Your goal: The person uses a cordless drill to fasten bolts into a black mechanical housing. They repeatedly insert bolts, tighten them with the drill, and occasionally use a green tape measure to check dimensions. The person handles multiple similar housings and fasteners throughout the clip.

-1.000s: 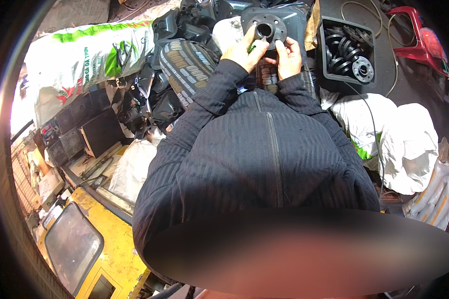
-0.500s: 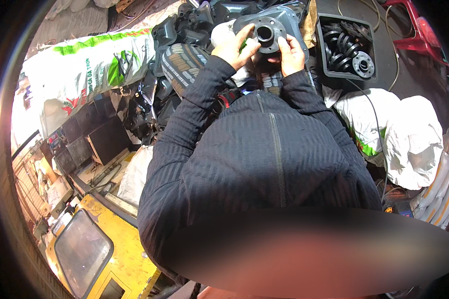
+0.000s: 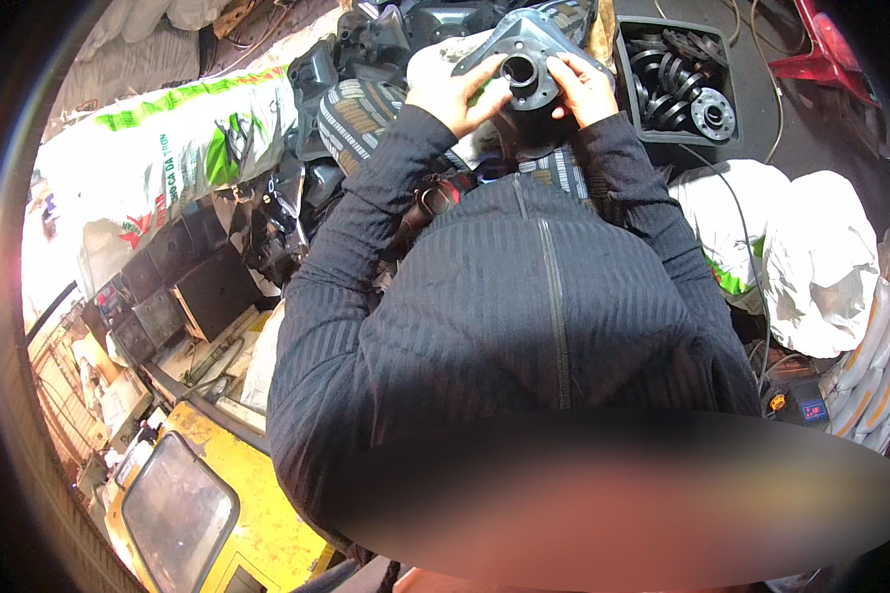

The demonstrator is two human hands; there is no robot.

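Between my two hands is a dark grey round flange (image 3: 538,97) with a raised centre collar and bolt holes around it. It sits against a dark, square-cornered housing (image 3: 544,32), whose far edge shows behind it. My left hand (image 3: 457,97) grips the flange's left side, fingers at the collar. On the other side my right hand (image 3: 587,93) pinches the rim, with the thumb on top and fingertips below. Whether the flange is fixed to the housing or just resting on it, I cannot tell. The underside of both parts is hidden.
To the right, a grey bin (image 3: 733,89) holds several similar flanges. Dark housings (image 3: 366,40) are heaped at the far left, beside a white and green sack (image 3: 188,133). A red plastic stool (image 3: 829,61), a cable (image 3: 737,203) and white bags (image 3: 821,262) lie right.
The flange and housing have tilted together, so the housing's angular far edge stands out more. My right hand has shifted slightly right and both hands still hold on.
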